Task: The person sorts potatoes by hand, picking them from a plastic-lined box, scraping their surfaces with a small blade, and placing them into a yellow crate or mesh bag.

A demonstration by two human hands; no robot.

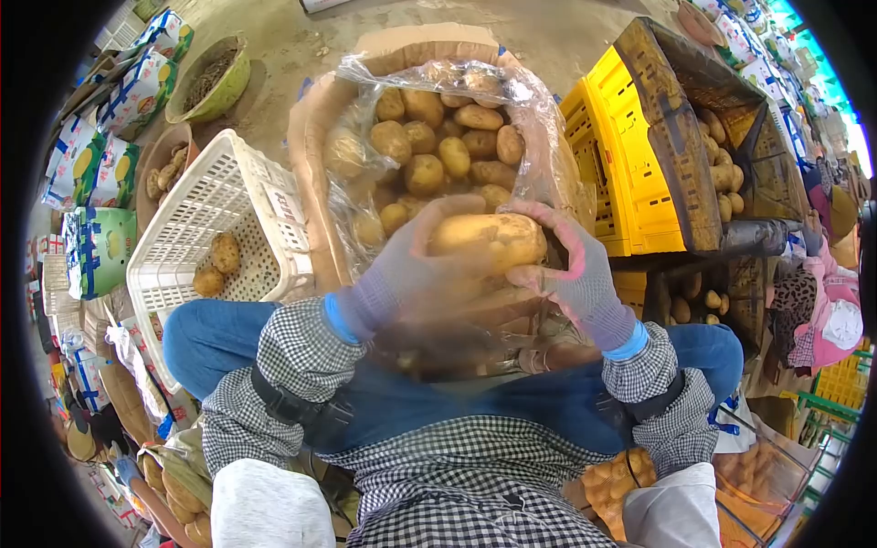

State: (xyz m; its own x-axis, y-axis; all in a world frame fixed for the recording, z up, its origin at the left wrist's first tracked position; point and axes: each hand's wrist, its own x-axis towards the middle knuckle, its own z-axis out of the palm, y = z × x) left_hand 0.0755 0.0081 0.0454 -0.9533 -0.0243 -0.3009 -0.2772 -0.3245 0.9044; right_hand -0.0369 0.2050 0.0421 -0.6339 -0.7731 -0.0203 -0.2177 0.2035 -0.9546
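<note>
A large, long potato point(489, 245) is gripped between my two gloved hands in front of my lap. My left hand point(411, 260) closes on its left end, a little smeared by motion. Around the right end curl the pink-tipped fingers of my right hand point(571, 265). Just beyond my hands stands a cardboard box point(306, 173) lined with clear plastic film point(352, 151). Many potatoes point(423, 173) fill it, and the held potato hides some of the near ones.
Left of my knee is a white plastic crate point(215, 173) with a few potatoes point(225, 254) inside. A yellow crate point(639, 155) stands on its side at right, beside a dark crate point(662, 119) holding potatoes. Farther left sit a green basin point(237, 82) and printed cartons point(100, 251).
</note>
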